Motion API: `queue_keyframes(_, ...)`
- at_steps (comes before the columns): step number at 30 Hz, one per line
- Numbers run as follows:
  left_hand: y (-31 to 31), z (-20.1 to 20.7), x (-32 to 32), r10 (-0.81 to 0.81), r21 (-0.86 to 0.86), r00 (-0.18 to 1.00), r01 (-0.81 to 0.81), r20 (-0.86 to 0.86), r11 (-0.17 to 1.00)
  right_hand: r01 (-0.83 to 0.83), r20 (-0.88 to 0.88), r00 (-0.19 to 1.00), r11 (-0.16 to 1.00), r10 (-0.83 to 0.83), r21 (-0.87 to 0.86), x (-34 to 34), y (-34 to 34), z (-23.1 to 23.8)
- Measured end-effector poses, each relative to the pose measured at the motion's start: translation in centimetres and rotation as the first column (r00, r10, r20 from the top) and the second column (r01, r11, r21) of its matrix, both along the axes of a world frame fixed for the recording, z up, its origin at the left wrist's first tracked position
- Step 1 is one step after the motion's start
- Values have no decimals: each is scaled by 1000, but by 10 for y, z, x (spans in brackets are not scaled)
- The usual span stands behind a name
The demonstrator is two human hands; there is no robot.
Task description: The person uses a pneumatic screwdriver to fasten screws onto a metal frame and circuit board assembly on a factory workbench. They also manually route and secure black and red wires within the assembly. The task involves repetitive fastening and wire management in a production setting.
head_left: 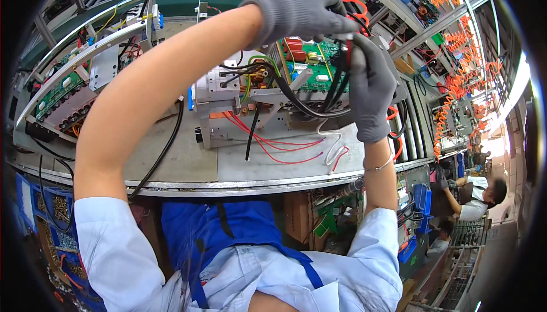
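Both my hands wear grey knitted gloves and meet above the right part of an open electronic unit. My left hand (305, 13) reaches across from the left, its fingers closed at the upper ends of some black cables (337, 84); what they pinch is hidden. My right hand (373, 92) is closed beside those cables, holding them near the top, where a small red piece (348, 48) shows by its fingertips. Below lies a green circuit board (319, 64) with red blocks. Left of it, a metal terminal assembly (219, 92) carries black and yellow-green wires.
Thin red wires (279, 143) and a white cord (333, 147) trail over the workbench (250, 166). Another open unit (71, 84) stands at the left. Orange coiled hoses (450, 90) hang at the right, where two people (476, 195) work. Blue screw bins (54, 221) sit lower left.
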State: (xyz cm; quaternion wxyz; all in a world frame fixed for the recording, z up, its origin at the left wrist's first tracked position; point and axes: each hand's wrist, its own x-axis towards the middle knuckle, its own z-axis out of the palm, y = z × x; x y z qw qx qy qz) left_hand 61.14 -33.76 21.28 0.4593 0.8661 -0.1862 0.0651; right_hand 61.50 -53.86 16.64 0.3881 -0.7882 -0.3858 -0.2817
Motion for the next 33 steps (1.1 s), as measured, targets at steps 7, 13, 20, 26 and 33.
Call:
queue_keyframes(7,5,-27,-1,89,-248,995,-97,-43,964,4,202,979,977,40,-213,-10,27,-12)
queue_keyframes(13,25,-21,-15,140,26,990,-139,-20,990,-76,50,993,906,106,-417,33,10,6)
queue_keyframes(20,30,-30,-18,63,655,997,-17,-47,756,-95,63,953,487,297,-868,51,20,40)
queue_keyframes(26,36,-38,-6,-193,571,955,290,-225,768,-80,26,948,316,316,-945,61,25,46)
queue_keyframes(33,39,-35,-11,-141,645,971,235,-195,727,-140,-56,944,241,325,-961,48,45,54)
